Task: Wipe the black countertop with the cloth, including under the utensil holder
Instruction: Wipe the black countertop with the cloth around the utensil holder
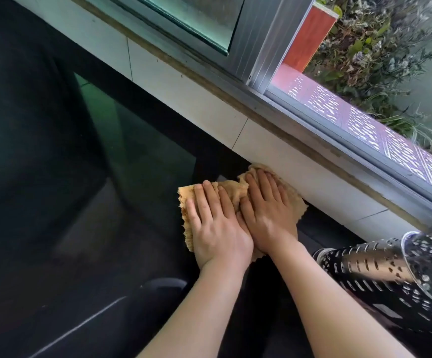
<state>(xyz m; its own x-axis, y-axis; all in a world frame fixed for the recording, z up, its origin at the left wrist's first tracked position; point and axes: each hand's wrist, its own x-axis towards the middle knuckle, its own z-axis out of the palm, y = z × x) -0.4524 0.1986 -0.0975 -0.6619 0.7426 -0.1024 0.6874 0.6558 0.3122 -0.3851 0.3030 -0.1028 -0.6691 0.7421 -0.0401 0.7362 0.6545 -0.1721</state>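
On the black countertop, both hands press a tan cloth flat near the white tiled wall.

Much of the cloth is hidden under the palms; only its frayed edges and wrinkled middle show. At the right edge, the perforated metal utensil holder is cut off and its contents are blurred. A window frame runs above the tiles, with plants outside. The left hand and right hand lie side by side on the cloth, fingers straight and spread, gripping nothing.
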